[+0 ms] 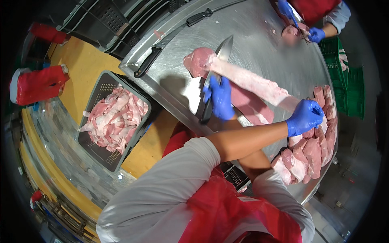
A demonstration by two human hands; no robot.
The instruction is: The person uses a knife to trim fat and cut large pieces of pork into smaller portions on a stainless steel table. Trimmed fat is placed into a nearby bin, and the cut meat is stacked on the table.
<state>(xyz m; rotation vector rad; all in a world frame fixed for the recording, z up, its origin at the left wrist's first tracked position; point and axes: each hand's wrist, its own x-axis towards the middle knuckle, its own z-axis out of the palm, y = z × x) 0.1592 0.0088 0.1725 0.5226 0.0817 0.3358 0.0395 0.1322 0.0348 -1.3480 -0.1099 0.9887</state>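
My forearms cross, the left one over the right. My right hand (221, 98), in a blue glove, grips the black handle of a knife (225, 49). Its blade passes beneath a long pale strip of fat (255, 81), next to a piece of pink meat (252, 106) on the steel table (253, 40). At the strip's right end my gloved left hand (306, 117) is closed on it, pulling it out straight. The strip's other end lies against a rounded lump of meat (198, 61). Whether that lump joins the pink piece is hidden by the strip and blade.
Several cut meat pieces (312, 156) line the table's right edge. A grey crate (150, 106) of trimmings (115, 121) stands at left. A second black-handled knife (148, 62) and another black-handled tool (198, 17) rest near the table's rim. Opposite, a co-worker's gloved hands (316, 35) handle meat beside green crates (354, 91).
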